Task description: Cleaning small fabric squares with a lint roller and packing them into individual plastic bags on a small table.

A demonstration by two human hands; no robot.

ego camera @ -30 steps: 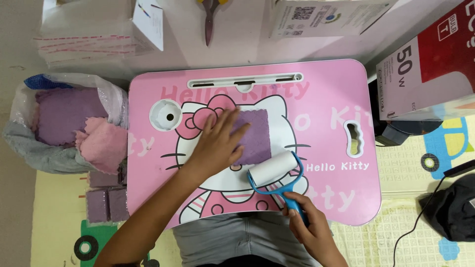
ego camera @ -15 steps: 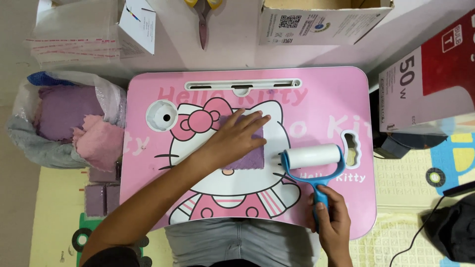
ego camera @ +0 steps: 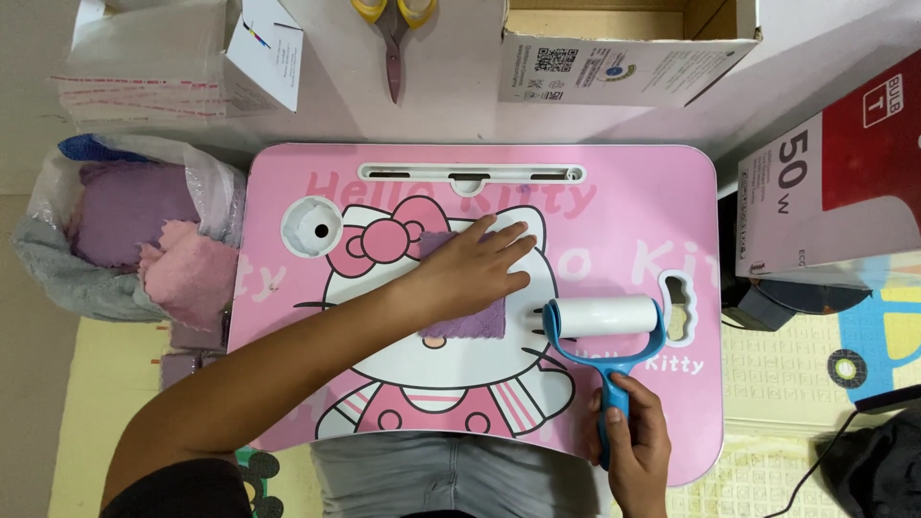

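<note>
In the frame's centre the left hand presses flat on the purple cloth, while the right hand grips the blue lint roller resting just right of it, so rolling seems unfinished.

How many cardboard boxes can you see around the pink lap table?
3. An open brown box beyond the table's far edge, a red and white box off its right side, and a white box at far left. More may sit outside the frame.
</note>
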